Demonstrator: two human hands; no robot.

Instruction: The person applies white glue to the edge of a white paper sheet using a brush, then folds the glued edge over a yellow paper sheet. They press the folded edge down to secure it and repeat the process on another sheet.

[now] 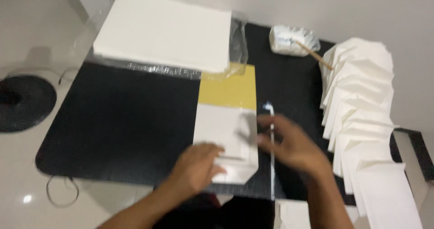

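Observation:
A white sheet of paper (221, 129), partly folded at its near end, lies on a yellow board (233, 89) on the black mat (122, 125). My left hand (196, 165) presses down on the folded near edge of the sheet. My right hand (294, 145) hovers at the sheet's right edge, blurred by motion, next to a thin stick with a white tip (271, 138); whether it holds the stick I cannot tell.
A thick stack of white paper (165, 30) on clear plastic sits at the back. A row of folded white envelopes (361, 107) runs down the right side. A white glue pouch with a wooden stick (291, 40) lies behind them. A dark round object (22, 102) rests on the floor at left.

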